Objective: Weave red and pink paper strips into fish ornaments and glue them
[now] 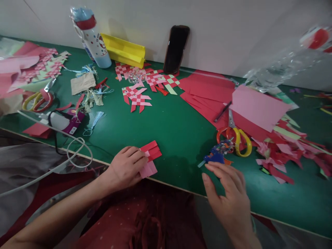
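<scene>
My left hand point(127, 166) rests at the table's front edge, its fingers closed over a folded piece of red and pink paper point(153, 151). The fingers hide part of that paper. My right hand point(228, 193) is just in front of a small blue tape dispenser point(215, 155), with a pale strip sticking out to its left. Thumb and forefinger are apart with nothing between them; whether a fingertip touches the dispenser I cannot tell. Behind it lie scissors point(243, 141) with red and yellow handles.
Woven paper fish point(138, 97) lie mid-table near a phone point(176, 48) leaning on the wall. Red sheets point(207, 86), a pink sheet point(259, 107) and paper scraps point(282, 152) cover the right. Leftward are a water bottle point(94, 43), tassels point(96, 121), a white cable point(77, 141) and other scissors point(41, 100).
</scene>
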